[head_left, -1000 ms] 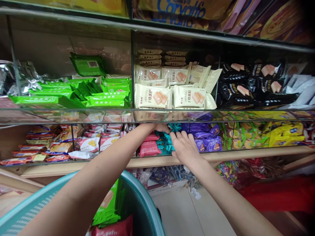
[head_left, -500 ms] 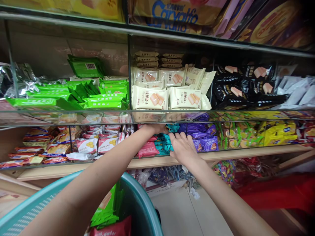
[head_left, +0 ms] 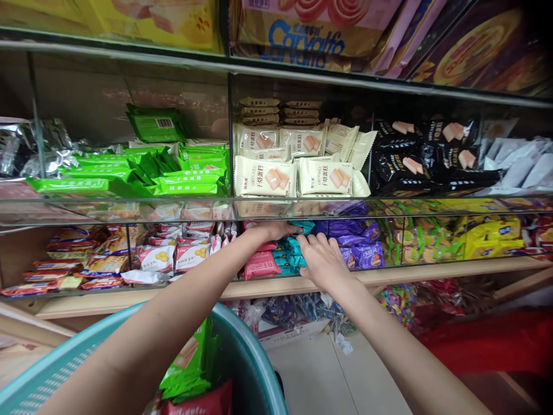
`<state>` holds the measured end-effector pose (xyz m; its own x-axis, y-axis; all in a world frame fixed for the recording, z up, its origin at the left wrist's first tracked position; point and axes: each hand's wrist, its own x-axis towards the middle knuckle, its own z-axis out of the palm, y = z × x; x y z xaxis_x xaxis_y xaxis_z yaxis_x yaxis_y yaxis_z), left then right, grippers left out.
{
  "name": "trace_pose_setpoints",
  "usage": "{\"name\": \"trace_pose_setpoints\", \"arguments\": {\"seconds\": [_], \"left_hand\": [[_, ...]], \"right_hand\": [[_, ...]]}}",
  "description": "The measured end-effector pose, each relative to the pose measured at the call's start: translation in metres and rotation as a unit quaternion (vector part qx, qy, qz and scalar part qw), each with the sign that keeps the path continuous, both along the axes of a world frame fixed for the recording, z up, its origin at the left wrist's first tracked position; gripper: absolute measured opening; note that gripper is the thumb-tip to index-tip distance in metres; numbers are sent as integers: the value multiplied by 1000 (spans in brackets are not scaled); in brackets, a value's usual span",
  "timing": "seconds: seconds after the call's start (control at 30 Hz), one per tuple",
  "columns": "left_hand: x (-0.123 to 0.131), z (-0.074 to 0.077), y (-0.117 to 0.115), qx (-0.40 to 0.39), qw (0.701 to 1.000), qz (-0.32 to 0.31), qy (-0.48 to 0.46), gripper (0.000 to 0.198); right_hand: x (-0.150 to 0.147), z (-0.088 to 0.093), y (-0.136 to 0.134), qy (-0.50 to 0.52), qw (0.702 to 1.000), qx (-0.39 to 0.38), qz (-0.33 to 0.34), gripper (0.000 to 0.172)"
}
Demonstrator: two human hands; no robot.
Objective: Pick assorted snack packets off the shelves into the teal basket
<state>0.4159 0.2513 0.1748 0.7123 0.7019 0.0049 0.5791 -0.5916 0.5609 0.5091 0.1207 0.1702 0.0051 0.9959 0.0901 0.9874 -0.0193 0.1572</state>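
Teal, shiny plastic snack packets [head_left: 286,257] lie in the low compartment of the wooden-edged shelf [head_left: 389,275] in front of me, between pinkish-red plastic packets [head_left: 261,265] on the left and glossy purple plastic packets [head_left: 363,255] on the right. I judge the step in hand to be handling this teal pile in its slot. My left hand [head_left: 277,230] reaches to its far part, my right hand [head_left: 322,256] lies bent over its right side; both touch teal wrapping, but with the fingertips hidden I cannot tell whether either one is gripping a packet. The next move, I think, calls for steady, low fingers, since the shelf above leaves little room, and for keeping the neighbouring piles undisturbed. Counting: I have two hands here and one teal, oval plastic basket [head_left: 261,360] at the near left. In it I see one dark red packet [head_left: 207,400] and several bright green packets [head_left: 190,360], too overlapped to number. The teal packets overlap as well, so I cannot count them; at least two pinkish-red ones show, and at least two purple ones along the near edge.
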Motion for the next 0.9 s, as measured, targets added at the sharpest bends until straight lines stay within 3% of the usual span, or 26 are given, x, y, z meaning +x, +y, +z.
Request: {"name": "trace_pose_setpoints", "arguments": {"seconds": [0.13, 0.23, 0.37, 0.47, 0.57, 0.8, 0.9], "left_hand": [[-1, 8, -9, 62, 997, 3, 41, 37], [-18, 15, -29, 115, 991, -3, 62, 34], [-54, 17, -63, 171, 980, -49, 91, 54], [-72, 15, -78, 207, 957, -76, 191, 81], [-75, 15, -80, 234, 930, -82, 269, 83], [-73, 30, -72, 226, 934, -98, 258, 64], [-75, 29, -71, 304, 913, -104, 252, 59]], "right_hand": [[-7, 9, 4, 14, 1000, -19, -2, 52], [-9, 13, 8, 32, 999, -32, -10, 53], [-6, 13, 9, 28, 999, -22, -15, 51], [-3, 13, 7, 2, 1000, -21, -20, 44], [-3, 16, 8, -16, 999, -22, -20, 38], [-5, 11, 8, -38, 999, 6, -7, 47], [-6, 3, 2, -44, 998, 36, 6, 50]]}}
